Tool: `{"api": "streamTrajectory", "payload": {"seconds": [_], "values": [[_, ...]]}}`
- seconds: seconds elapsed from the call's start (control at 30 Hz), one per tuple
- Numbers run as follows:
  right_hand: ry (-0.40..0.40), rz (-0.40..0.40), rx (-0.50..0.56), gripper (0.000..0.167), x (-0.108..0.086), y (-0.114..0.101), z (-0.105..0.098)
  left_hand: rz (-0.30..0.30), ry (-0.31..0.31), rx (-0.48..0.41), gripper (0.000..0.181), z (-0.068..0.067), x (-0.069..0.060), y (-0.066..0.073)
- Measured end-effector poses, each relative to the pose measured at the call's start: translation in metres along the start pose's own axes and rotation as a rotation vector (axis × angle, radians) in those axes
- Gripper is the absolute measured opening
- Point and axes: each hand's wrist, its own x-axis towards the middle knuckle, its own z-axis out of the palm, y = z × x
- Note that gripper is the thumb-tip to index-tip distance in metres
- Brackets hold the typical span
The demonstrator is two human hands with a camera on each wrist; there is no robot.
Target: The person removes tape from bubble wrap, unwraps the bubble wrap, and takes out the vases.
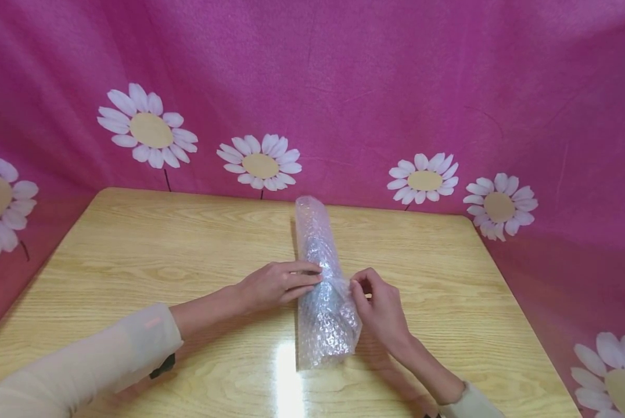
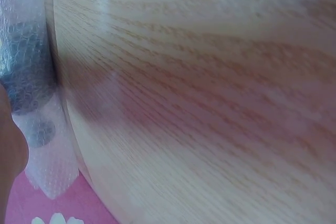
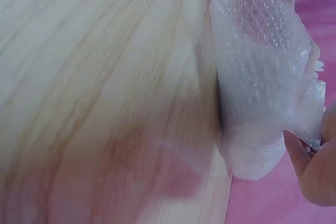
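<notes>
Bubble wrap [image 1: 320,334] blurs its contents [image 2: 30,64]; right fingers [image 1: 361,302] pinch it, left fingers [image 1: 302,280] lie straight.

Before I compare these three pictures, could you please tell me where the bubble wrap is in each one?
Head: just right of the middle; the left hand touches the bubble wrap and the right hand pinches its edge.
Left wrist: along the left edge, running off the top.
Right wrist: right of the middle, from near the top to the lower part.
Shared landmark: the wooden table, its grain visible in all three.
</notes>
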Motion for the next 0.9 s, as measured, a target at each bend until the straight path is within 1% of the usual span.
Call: {"api": "streamTrajectory", "payload": {"seconds": [0.1, 0.23, 0.4, 0.53, 0.73, 0.9], "values": [[0.016, -0.004, -0.009, 0.012, -0.001, 0.003, -0.002, 0.016, 0.002, 0.014, 0.028, 0.0, 0.0, 0.0], [0.032, 0.012, -0.014, 0.012, -0.003, 0.005, -0.004, 0.019, 0.004, 0.021, 0.029, -0.001, -0.001, 0.0], [-0.002, 0.049, 0.067, 0.01, -0.002, 0.002, -0.004, 0.011, -0.001, 0.021, 0.029, -0.002, 0.0, 0.001], [-0.041, 0.063, 0.092, 0.009, 0.002, -0.003, -0.003, 0.002, -0.007, 0.02, 0.028, -0.002, 0.0, 0.001], [-0.096, 0.024, 0.062, 0.005, 0.009, -0.008, 0.002, 0.01, -0.001, 0.011, 0.028, -0.001, 0.0, -0.001], [-0.102, -0.01, 0.023, 0.005, 0.019, -0.009, 0.008, 0.017, -0.009, 0.021, 0.029, 0.0, 0.0, -0.002]]}}
